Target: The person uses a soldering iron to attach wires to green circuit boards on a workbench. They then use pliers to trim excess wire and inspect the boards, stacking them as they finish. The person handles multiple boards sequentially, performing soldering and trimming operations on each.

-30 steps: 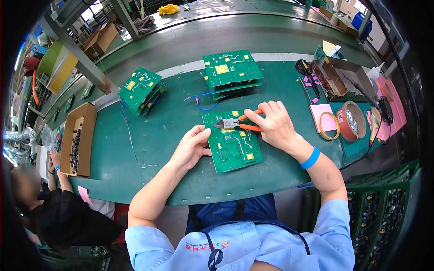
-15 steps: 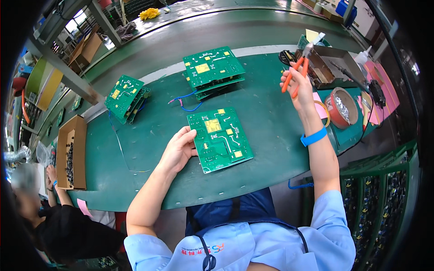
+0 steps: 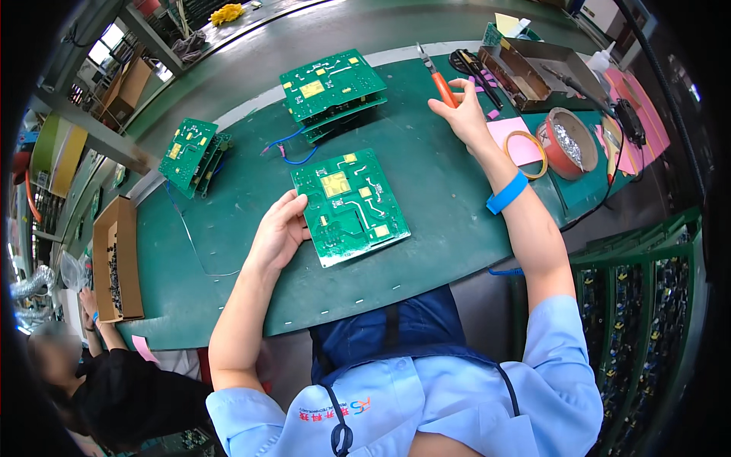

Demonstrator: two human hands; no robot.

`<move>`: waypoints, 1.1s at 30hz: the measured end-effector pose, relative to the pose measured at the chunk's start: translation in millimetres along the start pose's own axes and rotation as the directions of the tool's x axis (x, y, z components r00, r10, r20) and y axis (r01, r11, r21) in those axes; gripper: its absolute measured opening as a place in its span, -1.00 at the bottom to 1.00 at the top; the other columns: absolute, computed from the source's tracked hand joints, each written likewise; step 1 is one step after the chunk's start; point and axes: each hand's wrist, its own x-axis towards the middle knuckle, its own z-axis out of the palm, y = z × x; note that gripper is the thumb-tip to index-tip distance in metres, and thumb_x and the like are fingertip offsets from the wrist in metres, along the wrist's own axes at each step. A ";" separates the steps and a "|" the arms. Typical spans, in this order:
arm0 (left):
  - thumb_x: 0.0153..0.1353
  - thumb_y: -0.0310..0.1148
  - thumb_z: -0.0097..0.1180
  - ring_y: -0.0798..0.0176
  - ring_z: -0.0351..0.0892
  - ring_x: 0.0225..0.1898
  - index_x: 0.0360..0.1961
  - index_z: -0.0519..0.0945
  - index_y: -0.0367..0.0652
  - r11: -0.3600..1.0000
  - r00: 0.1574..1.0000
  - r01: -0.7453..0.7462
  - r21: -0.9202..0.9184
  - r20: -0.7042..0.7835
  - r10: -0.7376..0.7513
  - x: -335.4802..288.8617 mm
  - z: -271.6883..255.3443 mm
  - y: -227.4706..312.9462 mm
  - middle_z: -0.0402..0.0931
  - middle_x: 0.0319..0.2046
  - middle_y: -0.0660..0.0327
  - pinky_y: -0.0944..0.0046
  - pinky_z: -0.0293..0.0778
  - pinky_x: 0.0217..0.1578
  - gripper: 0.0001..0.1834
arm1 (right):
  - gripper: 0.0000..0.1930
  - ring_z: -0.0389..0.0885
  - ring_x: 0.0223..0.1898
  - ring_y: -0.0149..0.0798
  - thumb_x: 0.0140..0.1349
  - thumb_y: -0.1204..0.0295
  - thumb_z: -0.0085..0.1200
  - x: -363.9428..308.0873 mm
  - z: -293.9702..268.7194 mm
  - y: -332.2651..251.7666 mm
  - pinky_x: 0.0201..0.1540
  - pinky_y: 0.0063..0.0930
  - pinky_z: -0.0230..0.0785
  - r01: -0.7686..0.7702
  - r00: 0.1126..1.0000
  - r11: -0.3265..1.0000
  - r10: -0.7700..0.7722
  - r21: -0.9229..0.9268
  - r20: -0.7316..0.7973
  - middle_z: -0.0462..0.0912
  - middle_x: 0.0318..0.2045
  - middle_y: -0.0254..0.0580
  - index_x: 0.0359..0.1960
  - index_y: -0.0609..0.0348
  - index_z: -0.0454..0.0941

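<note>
A green circuit board [image 3: 350, 206] lies flat on the green table mat [image 3: 426, 167] in front of me. My left hand [image 3: 279, 232] rests on the board's left edge, fingers around it. My right hand [image 3: 462, 114] is out at the far right of the mat, fingers closed on the orange handles of a pair of cutters [image 3: 437, 76] whose metal tip points away from me. A blue band [image 3: 506, 192] circles my right wrist.
A stack of green boards [image 3: 331, 87] with blue wires sits behind the flat board, another stack [image 3: 190, 152] to the left. A metal tray [image 3: 533, 72], tape ring [image 3: 526, 143], red tin [image 3: 567, 142], cardboard box [image 3: 116, 259]. Another person [image 3: 84, 381] sits lower left.
My right hand lifted the cutters off the board and carried them to the far right of the mat. My left hand stayed on the board's left edge.
</note>
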 end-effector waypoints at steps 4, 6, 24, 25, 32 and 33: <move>0.16 -0.33 -0.19 0.34 0.47 -0.30 -0.14 0.29 -0.30 1.000 1.000 -0.003 0.001 -0.008 0.003 0.2 1.4 0.4 0.41 -0.26 0.17 0.30 0.45 -0.30 -0.70 | -0.48 0.39 -0.33 -0.33 -0.19 0.24 0.19 5.1 -0.4 7.8 -0.26 -0.51 0.24 0.048 0.999 0.999 -0.048 -0.018 0.002 0.40 -0.35 -0.14 -0.22 0.22 0.26; 0.16 -0.33 -0.19 0.35 0.46 -0.31 -0.14 0.30 -0.30 1.000 1.000 -0.004 -0.002 -0.016 0.004 1.3 1.4 -0.6 0.41 -0.26 0.17 0.32 0.44 -0.30 -0.70 | -0.53 0.38 -0.35 -0.35 -0.19 0.24 0.19 5.5 -1.6 11.5 -0.27 -0.52 0.23 0.082 0.996 0.997 -0.083 0.014 0.041 0.40 -0.38 -0.17 -0.28 0.23 0.31; -0.28 -0.43 0.21 0.26 0.45 -0.40 -0.35 0.43 -0.19 0.134 0.751 -0.635 0.761 0.566 0.340 -48.5 82.7 56.1 0.40 -0.41 0.15 0.36 0.40 -0.42 -0.64 | -0.45 0.31 -0.11 -0.07 -0.28 0.14 0.14 -5.1 -11.9 4.1 -0.09 -0.27 0.13 0.257 0.966 0.840 -0.233 -0.477 0.111 0.35 -0.19 -0.01 -0.18 0.13 0.41; -0.32 -0.39 0.25 0.17 0.44 -0.46 -0.34 0.43 -0.23 -0.035 0.706 -0.674 0.738 0.657 0.265 -49.0 85.5 41.5 0.41 -0.45 0.16 0.31 0.42 -0.46 -0.58 | -0.46 0.30 -0.11 -0.07 -0.28 0.15 0.14 -7.4 -8.8 -0.4 -0.08 -0.27 0.11 0.273 0.960 0.772 -0.257 -0.574 0.110 0.35 -0.19 -0.03 -0.19 0.13 0.42; -0.21 -0.21 0.19 0.22 0.45 -0.44 -0.24 0.39 -0.15 -0.171 0.715 -0.695 0.698 0.697 -0.062 -48.5 94.5 -8.4 0.36 -0.37 0.19 0.29 0.44 -0.48 -0.54 | -0.52 0.23 -0.03 -0.09 -0.26 0.21 0.19 -7.2 -13.6 7.6 -0.02 -0.26 0.03 0.265 0.954 0.625 -0.282 -0.734 0.103 0.33 -0.15 -0.02 -0.24 0.13 0.44; -0.22 -0.18 0.20 0.20 0.46 -0.41 -0.24 0.40 -0.15 -0.115 0.726 -0.686 0.719 0.686 -0.044 -45.4 97.4 8.5 0.38 -0.35 0.19 0.30 0.44 -0.45 -0.52 | -0.52 0.22 -0.02 -0.10 -0.25 0.21 0.19 -7.6 -12.4 9.3 -0.03 -0.25 0.03 0.293 0.938 0.588 -0.331 -0.754 0.107 0.33 -0.15 -0.01 -0.23 0.13 0.44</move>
